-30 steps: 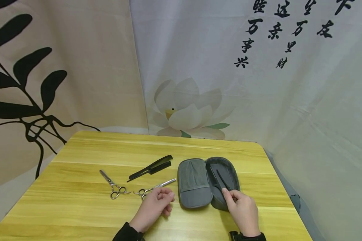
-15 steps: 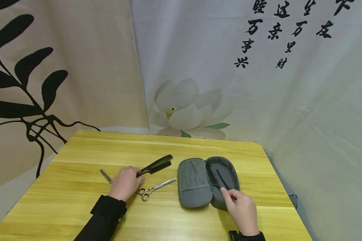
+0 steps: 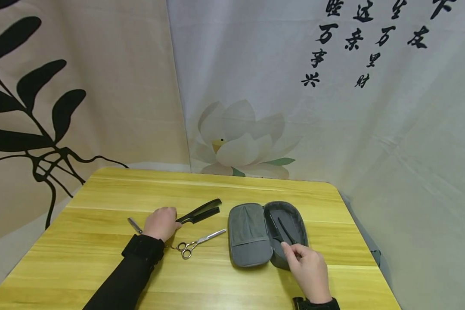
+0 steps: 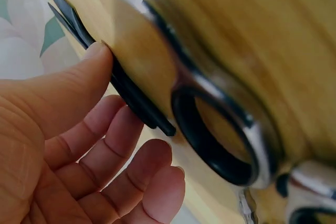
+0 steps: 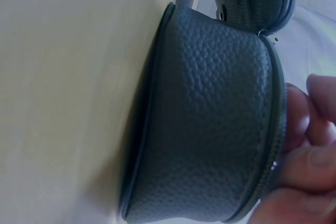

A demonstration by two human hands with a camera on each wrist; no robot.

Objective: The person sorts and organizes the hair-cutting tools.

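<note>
My left hand [image 3: 159, 224] pinches the handle ends of two black combs [image 3: 203, 212] lying together on the table. In the left wrist view its thumb presses on the combs [image 4: 128, 85], with the other fingers curled below. Behind that hand, one silver pair of scissors [image 3: 134, 224] is mostly hidden; another pair of scissors [image 3: 201, 242] lies to its right. My right hand [image 3: 308, 269] reaches over the near rim of the open grey zip case [image 3: 251, 254]. Thumb and finger pinch a dark, thin tool with two pointed prongs [image 3: 286, 231] inside the case; its near end is hidden.
The wooden table [image 3: 217, 288] carries everything. A printed cloth [image 3: 255, 64] hangs behind it. Scissors' finger rings [image 4: 215, 135] come close to the left hand in its wrist view. The case's textured side wall [image 5: 210, 114] stands beside the right hand.
My left hand has moved left and away from the right-hand scissors to the comb handles, covering the other scissors' rings. The right hand stays almost still at the case.
</note>
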